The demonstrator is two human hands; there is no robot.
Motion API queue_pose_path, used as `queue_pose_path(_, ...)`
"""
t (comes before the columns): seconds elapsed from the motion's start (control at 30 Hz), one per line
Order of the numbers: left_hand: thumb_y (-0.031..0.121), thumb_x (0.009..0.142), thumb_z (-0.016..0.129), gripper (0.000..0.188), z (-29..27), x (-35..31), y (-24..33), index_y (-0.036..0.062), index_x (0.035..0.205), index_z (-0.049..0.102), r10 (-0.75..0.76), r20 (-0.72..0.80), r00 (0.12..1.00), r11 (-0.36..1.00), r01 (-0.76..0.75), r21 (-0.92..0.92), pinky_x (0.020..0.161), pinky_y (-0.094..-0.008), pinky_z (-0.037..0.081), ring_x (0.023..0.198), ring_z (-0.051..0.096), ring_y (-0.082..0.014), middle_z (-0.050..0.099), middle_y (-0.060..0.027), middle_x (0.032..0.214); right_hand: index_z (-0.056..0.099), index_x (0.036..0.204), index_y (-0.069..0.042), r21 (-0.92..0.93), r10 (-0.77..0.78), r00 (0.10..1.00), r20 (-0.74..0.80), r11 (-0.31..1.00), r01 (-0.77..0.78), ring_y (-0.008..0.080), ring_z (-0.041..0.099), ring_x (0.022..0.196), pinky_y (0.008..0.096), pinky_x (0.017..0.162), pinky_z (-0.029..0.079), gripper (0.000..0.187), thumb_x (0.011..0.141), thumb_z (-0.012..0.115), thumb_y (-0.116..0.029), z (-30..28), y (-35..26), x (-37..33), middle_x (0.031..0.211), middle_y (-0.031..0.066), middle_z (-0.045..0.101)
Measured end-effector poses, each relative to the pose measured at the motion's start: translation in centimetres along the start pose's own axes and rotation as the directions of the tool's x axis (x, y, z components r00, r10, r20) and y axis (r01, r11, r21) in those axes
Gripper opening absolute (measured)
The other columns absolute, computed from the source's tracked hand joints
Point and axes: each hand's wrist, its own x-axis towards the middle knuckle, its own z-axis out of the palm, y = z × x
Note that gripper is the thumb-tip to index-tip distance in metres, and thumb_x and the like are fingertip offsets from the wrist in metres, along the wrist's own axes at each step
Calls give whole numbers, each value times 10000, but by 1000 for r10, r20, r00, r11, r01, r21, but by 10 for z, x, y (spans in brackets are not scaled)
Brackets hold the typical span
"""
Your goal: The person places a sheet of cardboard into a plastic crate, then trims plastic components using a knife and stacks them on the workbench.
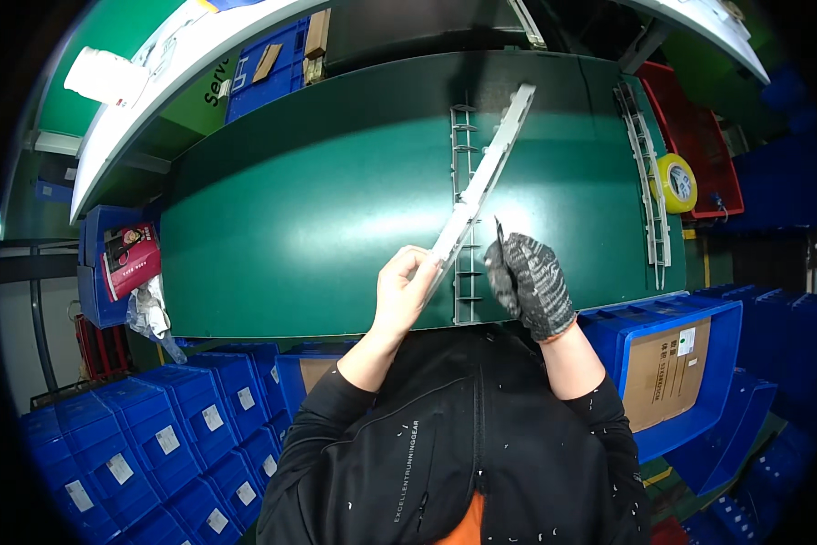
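Currently, a long pale strip (pixel 483 177) is grasped at its near end by the bare left hand (pixel 401 291), thumb and fingers closed on it. Its long axis is slanted away from the body and rightward, across a grey ladder-like frame (pixel 468 298) laid on the green table (pixel 290 227); whether the two are touching cannot be told. In the clenched, gloved right hand (pixel 533 286), a slim dark pointed tool (pixel 498 229) is held, tip directed away from the body, right of the strip and apart from it.

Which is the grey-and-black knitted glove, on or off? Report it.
On: the glove covers the right hand, with the bare forearm showing past it.
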Motion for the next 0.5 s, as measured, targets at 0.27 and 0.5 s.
queue_pose_path(0.27,274,858,540,278,-12,-3,3,3,803,569,-309,536,786,653,585,-481,643,-244,444,691,544,-135,583,-73,778,581,885,-34,-64,-233,944,-233,973,224,36,407,414,176,362,294,171,862,552,-201,11,13,14,566,-16,501)
queue_pose_path(0.5,160,885,491,306,-16,-10,41,-3,1144,483,-119,328,937,979,166,-120,679,-243,469,714,559,-115,592,-77,834,602,916,-31,-147,-162,986,-28,977,156,40,468,509,194,436,361,170,861,546,-182,27,-13,29,665,-6,568)
